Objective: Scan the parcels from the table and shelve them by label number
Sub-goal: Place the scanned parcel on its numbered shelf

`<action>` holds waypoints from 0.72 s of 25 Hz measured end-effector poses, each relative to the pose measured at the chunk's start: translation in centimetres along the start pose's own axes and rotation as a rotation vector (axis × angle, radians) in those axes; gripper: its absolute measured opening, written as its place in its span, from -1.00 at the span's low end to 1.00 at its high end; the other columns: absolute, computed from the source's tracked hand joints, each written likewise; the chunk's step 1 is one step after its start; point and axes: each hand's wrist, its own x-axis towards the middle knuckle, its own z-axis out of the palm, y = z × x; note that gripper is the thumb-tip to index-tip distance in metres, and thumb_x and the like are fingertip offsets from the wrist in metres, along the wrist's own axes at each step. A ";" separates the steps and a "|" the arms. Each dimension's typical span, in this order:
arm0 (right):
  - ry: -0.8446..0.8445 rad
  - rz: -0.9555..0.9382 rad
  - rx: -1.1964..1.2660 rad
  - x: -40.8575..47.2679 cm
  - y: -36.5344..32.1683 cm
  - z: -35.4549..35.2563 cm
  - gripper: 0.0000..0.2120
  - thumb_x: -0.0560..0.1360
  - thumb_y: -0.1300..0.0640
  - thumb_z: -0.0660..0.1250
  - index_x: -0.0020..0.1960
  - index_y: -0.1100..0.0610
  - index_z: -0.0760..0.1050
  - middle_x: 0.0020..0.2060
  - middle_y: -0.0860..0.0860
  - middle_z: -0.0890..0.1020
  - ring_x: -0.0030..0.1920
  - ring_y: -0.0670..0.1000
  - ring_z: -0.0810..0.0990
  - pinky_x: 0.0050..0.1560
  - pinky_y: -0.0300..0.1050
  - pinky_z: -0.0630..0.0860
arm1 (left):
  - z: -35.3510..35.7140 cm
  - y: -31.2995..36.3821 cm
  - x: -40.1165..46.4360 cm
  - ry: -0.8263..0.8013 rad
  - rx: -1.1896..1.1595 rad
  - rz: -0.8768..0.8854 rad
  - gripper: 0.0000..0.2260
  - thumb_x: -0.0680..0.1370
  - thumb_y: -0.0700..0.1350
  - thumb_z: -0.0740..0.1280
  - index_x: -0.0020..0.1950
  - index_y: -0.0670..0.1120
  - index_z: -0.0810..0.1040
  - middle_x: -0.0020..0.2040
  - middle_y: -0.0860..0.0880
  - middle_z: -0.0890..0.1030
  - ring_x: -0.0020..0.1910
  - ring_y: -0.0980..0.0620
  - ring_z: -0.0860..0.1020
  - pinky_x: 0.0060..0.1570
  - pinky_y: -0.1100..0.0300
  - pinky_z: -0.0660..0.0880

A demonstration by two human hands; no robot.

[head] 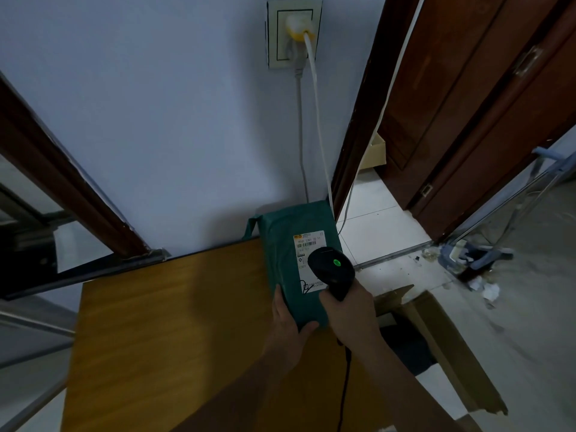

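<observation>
Room: pale blue-grey wall (156,104) ahead, dim light, seen from head height looking down.
Far left: dark wooden frame (62,169) slanting across the wall, with glass below it.
Table: wooden table (162,322) with a yellow-brown top, its far edge against the wall.
Wall socket: socket plate (293,32) high on the wall, with a white cable (318,120) and a grey cable hanging down toward the table.
Parcel: green parcel (290,263) at the table's far right corner, near the wall, its far end higher than the near end; whether it rests on the table cannot be told. A white shipping label (307,244) with a barcode faces up.
Left hand: left hand (288,325) grips the parcel's near end, thumb on top, fingers wrapped underneath.
Scanner: black handheld scanner (332,269) over the label, a green light glowing on its head, a black cord trailing down.
Right hand: right hand (349,310) clenched around the scanner's handle.
Floor, right: open cardboard box (436,338) beside the table, white tiles beyond.
Far right: dark brown door (483,104) standing open.
</observation>
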 end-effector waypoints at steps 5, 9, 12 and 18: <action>-0.058 0.020 -0.014 0.8 -0.2 0.0 -0.67 0.47 0.26 0.39 -0.34 0.12 0.29 -0.45 0.05 0.41 -0.39 0.00 0.41 -0.37 -0.15 0.35 | 0.4 -0.4 -0.2 0.036 0.003 0.014 0.08 0.51 0.21 0.50 0.63 0.11 -0.33 0.70 0.00 -0.02 0.67 0.01 0.04 0.62 -0.13 0.20; -0.103 0.017 -0.035 1.3 0.0 0.0 -0.77 0.48 0.20 0.38 -0.29 0.15 0.37 -0.40 0.17 0.52 -0.35 0.19 0.56 -0.31 -0.03 0.50 | 0.8 -0.7 -0.4 0.053 0.010 0.018 0.07 0.47 0.32 0.44 0.63 0.16 -0.32 0.70 0.02 0.00 0.67 0.02 0.06 0.61 -0.14 0.23; -0.120 -0.009 -0.025 1.4 0.4 0.1 -0.81 0.48 0.19 0.36 -0.21 0.30 0.46 -0.37 0.27 0.58 -0.33 0.25 0.61 -0.27 0.10 0.59 | 1.0 -0.8 -0.6 0.065 0.025 0.015 0.08 0.47 0.32 0.44 0.66 0.12 -0.29 0.70 0.01 0.02 0.67 0.03 0.08 0.60 -0.13 0.23; -0.098 0.015 -0.001 1.5 1.3 0.3 -0.80 0.47 0.17 0.38 -0.19 0.32 0.49 -0.40 0.26 0.60 -0.35 0.24 0.62 -0.28 0.08 0.60 | 1.2 -0.7 -0.8 0.055 0.013 0.001 0.06 0.52 0.19 0.50 0.64 0.13 -0.30 0.70 0.00 0.02 0.66 0.03 0.07 0.61 -0.07 0.23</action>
